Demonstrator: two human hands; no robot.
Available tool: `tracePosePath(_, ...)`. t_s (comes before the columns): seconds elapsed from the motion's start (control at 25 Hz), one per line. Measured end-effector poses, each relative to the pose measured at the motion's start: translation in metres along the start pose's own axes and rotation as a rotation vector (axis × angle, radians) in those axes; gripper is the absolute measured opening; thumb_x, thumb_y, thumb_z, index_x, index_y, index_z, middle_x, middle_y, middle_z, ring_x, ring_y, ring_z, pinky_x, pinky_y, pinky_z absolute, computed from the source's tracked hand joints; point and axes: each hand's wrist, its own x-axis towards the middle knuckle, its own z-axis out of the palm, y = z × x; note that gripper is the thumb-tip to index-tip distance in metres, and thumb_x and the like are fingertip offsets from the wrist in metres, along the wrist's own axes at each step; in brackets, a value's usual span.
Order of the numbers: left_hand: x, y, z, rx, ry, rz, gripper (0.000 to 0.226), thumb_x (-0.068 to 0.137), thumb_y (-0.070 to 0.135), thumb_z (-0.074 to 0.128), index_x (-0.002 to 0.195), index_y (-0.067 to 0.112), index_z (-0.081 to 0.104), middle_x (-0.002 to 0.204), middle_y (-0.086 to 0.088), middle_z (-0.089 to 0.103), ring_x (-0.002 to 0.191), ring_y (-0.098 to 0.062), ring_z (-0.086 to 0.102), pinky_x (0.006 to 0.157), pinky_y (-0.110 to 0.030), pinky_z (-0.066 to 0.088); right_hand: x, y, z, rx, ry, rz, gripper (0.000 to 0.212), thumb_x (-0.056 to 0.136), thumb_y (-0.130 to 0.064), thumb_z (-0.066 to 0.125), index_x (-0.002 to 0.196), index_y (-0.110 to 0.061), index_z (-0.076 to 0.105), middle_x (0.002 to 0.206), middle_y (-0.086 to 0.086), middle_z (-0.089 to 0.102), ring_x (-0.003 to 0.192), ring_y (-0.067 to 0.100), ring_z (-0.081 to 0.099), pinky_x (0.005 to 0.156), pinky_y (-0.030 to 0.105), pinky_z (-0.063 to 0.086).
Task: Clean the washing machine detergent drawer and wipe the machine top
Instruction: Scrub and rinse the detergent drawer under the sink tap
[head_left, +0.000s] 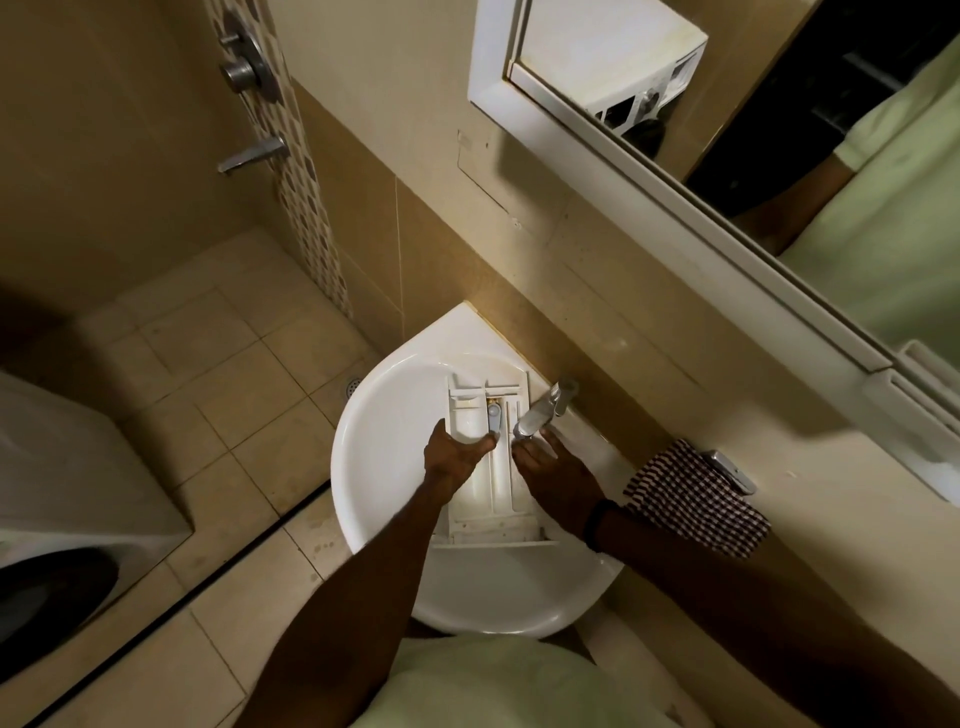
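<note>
Drawer (493, 493) is out of the machine (62, 467) and laid lengthwise in the sink (374, 415), open side up, far end near the wall. It is probably placed this way so the compartments sit under the tap (540, 413) and runoff is caught by the basin.

Left hand (457, 457) is wrapped over the drawer's left wall, thumb reaching in toward the blue cap (493, 418). The drawer is likely being steadied against sliding on the curved basin.

Right hand (556, 467) is laid at the drawer's right edge, fingers fairly straight, tips just below the spout. Nothing is clasped in it. It is likely positioned to meet the water or rub the right compartment. Whether water is running cannot be told.

Yellowish residue is seen along the near end and the channel ribs, so scrubbing is judged not finished.

Checked cloth (696, 499) is hung on a wall holder just right of the sink, untouched; possibly kept for the top wipe, which is judged not yet started. The vacant drawer slot is seen in the mirror (779, 130).
</note>
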Motion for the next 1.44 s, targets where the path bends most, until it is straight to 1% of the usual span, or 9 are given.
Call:
tracePosePath(0.24,-0.001,0.0,0.001,-0.012,0.008,-0.014,0.084,0.064,0.059,0.089,0.131,0.018,0.059,0.121,0.001,0.068,0.111,-0.023,0.064,0.097,-0.038,0.056,-0.033,-0.013,-0.02,0.16,-0.187,-0.044,0.043,0.087,-0.013,0.068,0.13,-0.006,0.062,0.139,0.011,0.057,0.137,0.029,0.047,0.117,0.045,0.034)
tracePosePath(0.4,-0.001,-0.002,0.002,-0.03,0.013,-0.008,0.088,0.062,0.06,0.089,0.133,0.019,0.059,0.124,-0.001,0.068,0.113,-0.023,0.064,0.1,-0.04,0.055,0.002,-0.051,-0.033,0.902,-0.109,0.619,0.053,0.082,0.008,0.055,0.135,0.003,0.052,0.136,0.018,0.054,0.13,0.033,0.047,0.107,0.027,0.036)
tracePosePath(0.56,0.004,-0.006,0.003,-0.019,0.015,-0.02,0.095,0.052,0.072,0.084,0.132,0.024,0.061,0.123,0.002,0.071,0.111,-0.021,0.066,0.098,-0.042,0.057,0.039,-0.077,-0.035,1.229,0.102,0.915,0.077,0.078,0.011,0.052,0.15,-0.011,0.037,0.136,0.013,0.05,0.129,0.027,0.045,0.109,0.03,0.039)
tracePosePath(0.72,0.0,-0.005,0.002,-0.041,0.024,-0.004,0.086,0.063,0.058,0.09,0.133,0.019,0.059,0.122,0.003,0.068,0.11,-0.02,0.064,0.099,-0.039,0.055,0.024,-0.097,-0.028,1.15,-0.098,0.961,0.076,0.082,0.001,0.062,0.151,-0.003,0.031,0.152,0.016,0.034,0.142,0.031,0.034,0.12,0.035,0.029)
tracePosePath(0.92,-0.001,-0.002,0.003,-0.044,0.046,0.012,0.096,0.053,0.069,0.085,0.13,0.019,0.062,0.122,0.0,0.07,0.109,-0.021,0.066,0.1,-0.041,0.056,0.033,-0.1,-0.035,1.124,-0.02,1.013,0.078,0.081,-0.006,0.066,0.15,-0.003,0.031,0.15,0.015,0.033,0.14,0.03,0.034,0.118,0.033,0.031)
tracePosePath(1.04,-0.004,0.001,0.001,-0.057,0.037,0.026,0.081,0.067,0.05,0.092,0.134,0.016,0.06,0.122,0.003,0.066,0.109,-0.017,0.061,0.1,-0.034,0.052,0.02,-0.1,-0.035,1.122,-0.153,0.969,0.077,0.08,-0.005,0.068,0.148,-0.003,0.032,0.15,0.016,0.034,0.139,0.031,0.037,0.114,0.029,0.033)
tracePosePath(1.2,0.002,-0.006,0.005,-0.049,0.032,0.018,0.078,0.062,0.052,0.092,0.128,0.02,0.065,0.117,0.0,0.074,0.106,-0.022,0.07,0.097,-0.042,0.058,0.045,-0.093,-0.043,1.13,0.049,1.06,0.059,0.091,-0.014,0.061,0.144,-0.007,0.037,0.143,0.015,0.04,0.134,0.029,0.041,0.113,0.032,0.037)
tracePosePath(1.32,0.0,-0.005,0.004,-0.061,0.047,0.017,0.079,0.065,0.05,0.093,0.131,0.019,0.063,0.122,0.0,0.072,0.11,-0.021,0.067,0.101,-0.042,0.055,0.024,-0.112,-0.041,1.106,-0.097,1.004,0.07,0.09,-0.013,0.063,0.15,-0.003,0.028,0.151,0.017,0.031,0.143,0.032,0.032,0.12,0.038,0.029)
tracePosePath(1.44,0.004,-0.003,0.005,-0.057,0.035,0.044,0.079,0.065,0.052,0.091,0.131,0.019,0.063,0.121,0.0,0.072,0.109,-0.022,0.068,0.1,-0.044,0.056,0.036,-0.089,-0.034,1.141,0.035,1.007,0.067,0.086,-0.01,0.065,0.146,-0.004,0.034,0.145,0.015,0.039,0.137,0.031,0.039,0.114,0.034,0.037)
